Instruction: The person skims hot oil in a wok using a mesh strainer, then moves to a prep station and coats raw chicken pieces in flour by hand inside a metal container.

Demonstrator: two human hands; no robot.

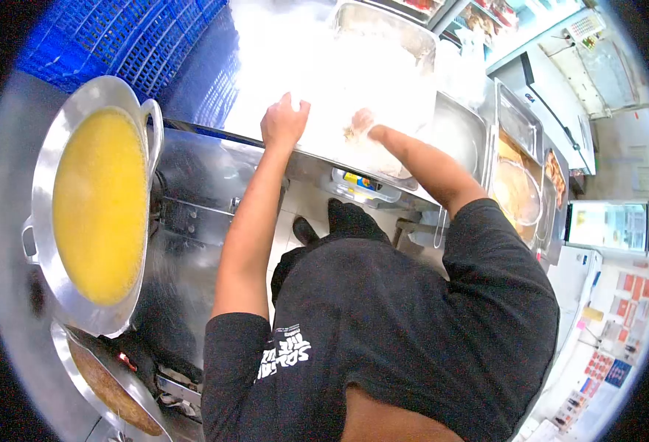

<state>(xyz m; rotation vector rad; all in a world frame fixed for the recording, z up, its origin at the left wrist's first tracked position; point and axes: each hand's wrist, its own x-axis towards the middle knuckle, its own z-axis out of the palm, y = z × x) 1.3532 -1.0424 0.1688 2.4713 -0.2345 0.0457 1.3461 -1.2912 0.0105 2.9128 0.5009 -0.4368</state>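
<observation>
My left hand (283, 122) is over the near edge of the bright metal counter (254, 88), fingers curled and thumb standing a little apart. Whatever may be inside that hand is hidden. My right hand (363, 121) reaches down into a glare-whitened area beside it. It looks pale, as if coated in white powder, and its fingers are washed out. Small brownish crumbs (350, 133) lie against it. A metal tray (436, 51) with pale contents stands beyond, its near part lost in the glare.
At left, a large wok (42, 177) holds bubbling yellow oil (99, 210); a second wok (63, 353) with brown contents sits below. Blue plastic crates (118, 40) stand at upper left. At right are a metal pan (457, 132) and a round wire strainer (516, 193).
</observation>
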